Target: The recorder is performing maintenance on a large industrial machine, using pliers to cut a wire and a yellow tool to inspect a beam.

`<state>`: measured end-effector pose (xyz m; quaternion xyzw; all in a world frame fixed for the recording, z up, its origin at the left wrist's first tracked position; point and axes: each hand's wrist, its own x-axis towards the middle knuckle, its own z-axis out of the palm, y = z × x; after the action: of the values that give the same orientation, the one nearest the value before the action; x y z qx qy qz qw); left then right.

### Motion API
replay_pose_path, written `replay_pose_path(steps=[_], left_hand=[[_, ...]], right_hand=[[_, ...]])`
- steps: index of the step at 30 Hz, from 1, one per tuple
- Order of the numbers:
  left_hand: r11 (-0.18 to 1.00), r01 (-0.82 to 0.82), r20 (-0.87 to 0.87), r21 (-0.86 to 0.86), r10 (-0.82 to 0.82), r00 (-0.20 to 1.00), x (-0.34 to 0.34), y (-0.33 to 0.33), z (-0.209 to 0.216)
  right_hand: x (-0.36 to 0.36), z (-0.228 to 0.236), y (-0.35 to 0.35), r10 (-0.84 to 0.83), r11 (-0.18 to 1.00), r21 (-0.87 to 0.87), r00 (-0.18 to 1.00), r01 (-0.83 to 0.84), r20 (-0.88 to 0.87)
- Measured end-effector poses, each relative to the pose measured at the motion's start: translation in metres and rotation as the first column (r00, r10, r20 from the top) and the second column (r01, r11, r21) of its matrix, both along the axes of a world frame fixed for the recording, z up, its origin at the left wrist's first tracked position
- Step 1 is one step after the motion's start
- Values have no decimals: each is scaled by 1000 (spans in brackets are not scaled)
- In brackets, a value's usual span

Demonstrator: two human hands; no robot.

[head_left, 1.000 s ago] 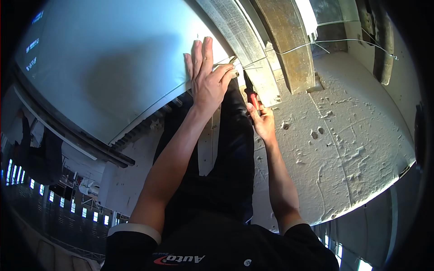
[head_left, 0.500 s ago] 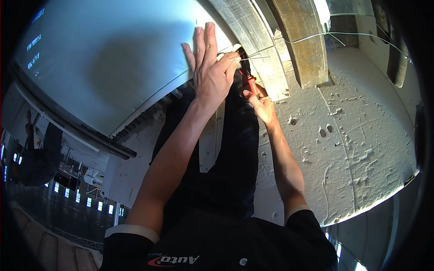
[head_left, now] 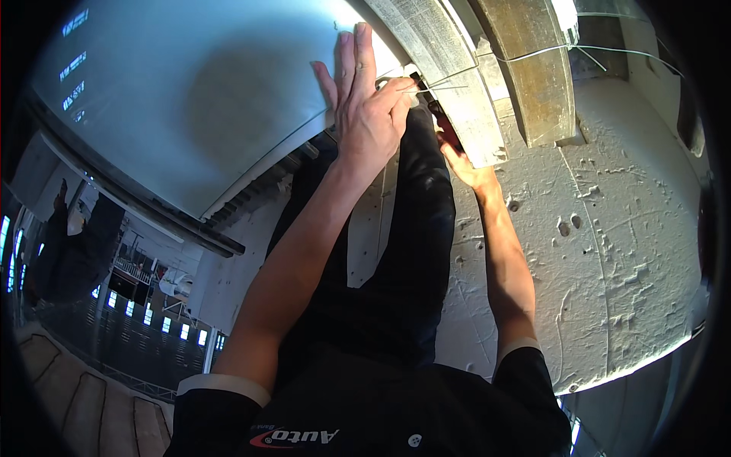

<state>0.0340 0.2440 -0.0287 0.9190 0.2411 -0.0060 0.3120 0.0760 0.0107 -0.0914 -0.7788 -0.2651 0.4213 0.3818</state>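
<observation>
My left hand (head_left: 369,126) rests at the edge of a large smooth pale-blue sheet (head_left: 266,46). Three of its fingers stretch out over the sheet, while thumb and forefinger pinch a thin metal wire (head_left: 449,87) beside a small pale piece. Opposite, my right hand (head_left: 466,164) is closed around a red-handled tool (head_left: 448,131), seemingly pliers. A worn grey bar (head_left: 438,46) partly covers the tool and the fingers. The tool's dark head lies in the narrow gap between bar and sheet, where its jaws cannot be made out.
A brown bar (head_left: 533,76) runs beside the grey one, with wire twisted around it. Rough, pitted whitish surface (head_left: 609,251) spreads to the right. My dark-trousered legs (head_left: 419,206) are below the hands. A dark rail (head_left: 145,206) lies left, below the sheet.
The view has shifted slightly, so most things sit a little further right. My right hand has slipped further behind the grey bar, hiding most of the red handle. My left hand keeps its pinch.
</observation>
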Motion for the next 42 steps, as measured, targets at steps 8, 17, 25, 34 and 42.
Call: replay_pose_path(steps=[8,17,25,34,42], left_hand=[[999,29,22,18,-29,999,0,5,0],[999,16,9,-31,-15,1000,-1,12,1],[994,-22,28,-108,25,999,-3,12,0],[991,-18,4,-131,19,1000,-4,14,1],[949,-214,249,-233,271,930,-25,26,6]], right_hand=[[-51,34,7,-541,840,-268,698,471,-469],[-53,120,47,-654,721,-500,708,479,-267],[-35,167,76,-479,721,-611,872,327,-99],[-4,196,108,-361,701,-679,930,220,-72],[15,210,144,-806,529,-756,507,385,-305]])
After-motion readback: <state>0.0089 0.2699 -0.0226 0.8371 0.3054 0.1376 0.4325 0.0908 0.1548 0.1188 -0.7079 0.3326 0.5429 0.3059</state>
